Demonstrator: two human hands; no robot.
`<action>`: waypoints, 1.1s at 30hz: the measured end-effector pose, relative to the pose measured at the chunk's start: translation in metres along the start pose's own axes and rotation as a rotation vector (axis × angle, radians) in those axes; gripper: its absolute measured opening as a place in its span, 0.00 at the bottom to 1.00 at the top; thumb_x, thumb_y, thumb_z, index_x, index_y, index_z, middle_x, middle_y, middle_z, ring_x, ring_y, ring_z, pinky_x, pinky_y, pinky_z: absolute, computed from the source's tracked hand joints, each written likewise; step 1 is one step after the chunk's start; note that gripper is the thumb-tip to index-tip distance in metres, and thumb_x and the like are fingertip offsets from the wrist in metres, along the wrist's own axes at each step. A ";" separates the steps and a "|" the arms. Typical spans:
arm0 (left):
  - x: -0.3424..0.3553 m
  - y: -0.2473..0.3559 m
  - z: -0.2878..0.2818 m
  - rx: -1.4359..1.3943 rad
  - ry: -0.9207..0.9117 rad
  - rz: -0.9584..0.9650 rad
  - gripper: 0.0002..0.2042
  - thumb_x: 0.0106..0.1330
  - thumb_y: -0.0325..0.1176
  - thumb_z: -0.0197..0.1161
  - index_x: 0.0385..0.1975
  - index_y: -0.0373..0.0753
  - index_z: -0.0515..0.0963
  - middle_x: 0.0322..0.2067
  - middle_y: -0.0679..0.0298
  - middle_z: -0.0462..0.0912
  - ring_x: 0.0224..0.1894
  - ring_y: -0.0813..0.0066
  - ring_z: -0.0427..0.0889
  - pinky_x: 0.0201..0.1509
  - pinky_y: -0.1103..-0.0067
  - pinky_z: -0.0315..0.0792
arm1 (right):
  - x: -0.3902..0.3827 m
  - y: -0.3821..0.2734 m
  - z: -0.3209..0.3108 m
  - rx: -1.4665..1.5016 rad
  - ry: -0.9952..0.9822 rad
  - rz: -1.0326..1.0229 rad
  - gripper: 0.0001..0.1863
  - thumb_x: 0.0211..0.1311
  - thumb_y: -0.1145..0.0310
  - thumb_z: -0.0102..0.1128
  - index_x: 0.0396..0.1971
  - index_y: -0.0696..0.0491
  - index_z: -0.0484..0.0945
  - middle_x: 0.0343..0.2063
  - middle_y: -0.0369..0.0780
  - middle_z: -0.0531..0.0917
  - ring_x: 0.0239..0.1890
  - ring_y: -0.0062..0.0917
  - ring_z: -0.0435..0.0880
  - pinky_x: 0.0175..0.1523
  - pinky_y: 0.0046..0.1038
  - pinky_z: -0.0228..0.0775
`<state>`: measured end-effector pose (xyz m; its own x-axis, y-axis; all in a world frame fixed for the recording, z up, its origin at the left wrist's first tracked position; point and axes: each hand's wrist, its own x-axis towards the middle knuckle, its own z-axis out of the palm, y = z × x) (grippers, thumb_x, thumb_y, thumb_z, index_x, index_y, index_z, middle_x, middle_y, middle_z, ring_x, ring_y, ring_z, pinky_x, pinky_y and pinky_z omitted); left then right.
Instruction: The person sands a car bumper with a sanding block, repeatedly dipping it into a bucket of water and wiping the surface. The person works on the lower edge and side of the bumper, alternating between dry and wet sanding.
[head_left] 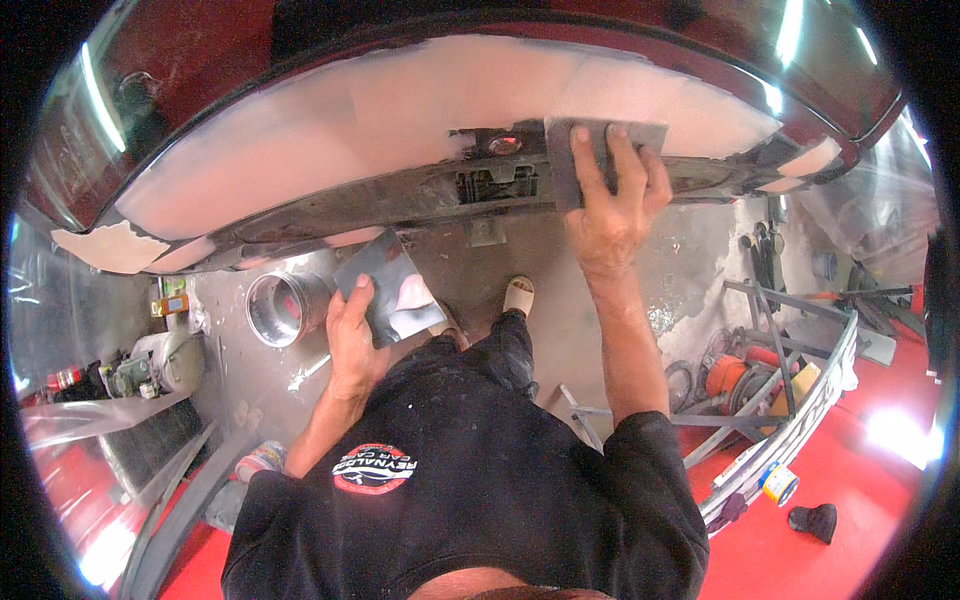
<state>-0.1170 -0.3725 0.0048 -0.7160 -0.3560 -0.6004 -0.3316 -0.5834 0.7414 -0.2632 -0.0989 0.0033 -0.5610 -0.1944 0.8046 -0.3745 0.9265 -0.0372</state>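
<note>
My right hand (612, 205) presses a dark grey sanding sheet (560, 150) flat on the pale pink filler band (330, 130) along the dark red car bumper (120, 60), beside a small exposed dark patch with a red spot. In my left hand (352, 325), lower and to the left, is a square, glossy grey sheet (395, 298), held below the bumper's lower edge with my fingers pressed on it. A metal bucket (268, 308) stands on the floor to its left.
Metal frames (760, 350) and orange-black equipment (728, 376) lie at the right on red flooring, near a small can (778, 485). At the left are plastic sheeting (70, 300), a white machine (165, 362) and long dark strips. My feet show beneath the bumper.
</note>
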 end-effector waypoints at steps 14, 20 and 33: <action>-0.002 0.003 0.005 -0.023 -0.113 0.018 0.18 0.75 0.36 0.55 0.59 0.34 0.71 0.52 0.58 0.80 0.52 0.66 0.81 0.58 0.67 0.77 | 0.060 -0.008 -0.032 0.016 -0.046 -0.025 0.36 0.41 0.75 0.63 0.57 0.36 0.82 0.58 0.37 0.77 0.57 0.42 0.68 0.63 0.41 0.63; -0.008 0.005 0.005 -0.014 -0.117 0.018 0.15 0.72 0.36 0.61 0.53 0.36 0.73 0.48 0.59 0.80 0.47 0.67 0.83 0.50 0.72 0.80 | 0.067 -0.005 -0.018 -0.001 0.014 -0.061 0.35 0.43 0.75 0.63 0.57 0.34 0.82 0.57 0.35 0.77 0.56 0.43 0.68 0.61 0.42 0.64; -0.011 0.010 0.016 0.009 -0.129 0.022 0.15 0.75 0.38 0.56 0.53 0.35 0.73 0.45 0.60 0.81 0.45 0.71 0.84 0.48 0.74 0.80 | -0.032 0.012 0.023 -0.049 0.016 -0.114 0.28 0.53 0.79 0.57 0.52 0.33 0.86 0.63 0.35 0.73 0.59 0.42 0.65 0.62 0.49 0.65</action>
<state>-0.1222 -0.3627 0.0237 -0.7963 -0.2711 -0.5408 -0.3199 -0.5700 0.7568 -0.2672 -0.0887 -0.0364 -0.5053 -0.2945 0.8111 -0.3984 0.9134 0.0835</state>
